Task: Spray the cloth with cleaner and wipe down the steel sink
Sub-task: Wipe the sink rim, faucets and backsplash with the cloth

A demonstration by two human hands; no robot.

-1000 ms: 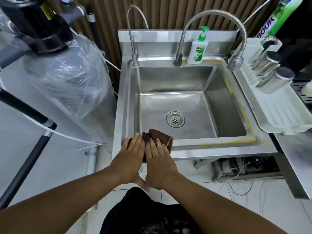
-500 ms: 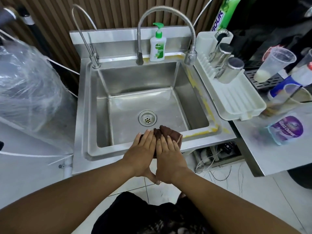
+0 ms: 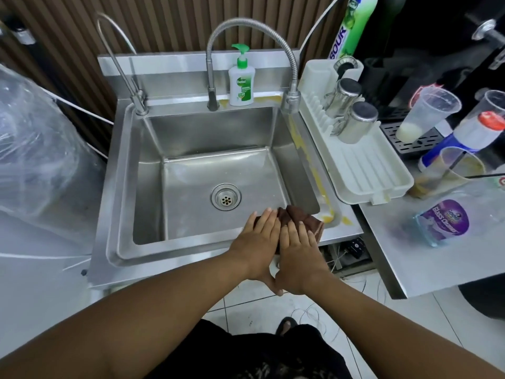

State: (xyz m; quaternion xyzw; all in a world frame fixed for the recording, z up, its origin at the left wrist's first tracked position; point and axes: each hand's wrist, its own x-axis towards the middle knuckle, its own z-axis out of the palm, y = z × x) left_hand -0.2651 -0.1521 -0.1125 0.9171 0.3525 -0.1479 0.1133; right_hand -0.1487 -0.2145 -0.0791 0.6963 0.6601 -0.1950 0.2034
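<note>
Both flat (fingers straight): left hand point(image 3: 255, 242), right hand point(image 3: 299, 255) pressing cloth point(image 3: 303, 218), shifted right along sink point(image 3: 164, 251) rim.

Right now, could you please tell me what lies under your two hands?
A brown cloth, pressed by the left hand and right hand onto the front rim of the steel sink. Its far edge shows past them; the part beneath is hidden.

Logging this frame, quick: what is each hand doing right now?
Left hand: open, flat fingers pressing the brown cloth.
Right hand: open, also pressing the cloth.
</note>
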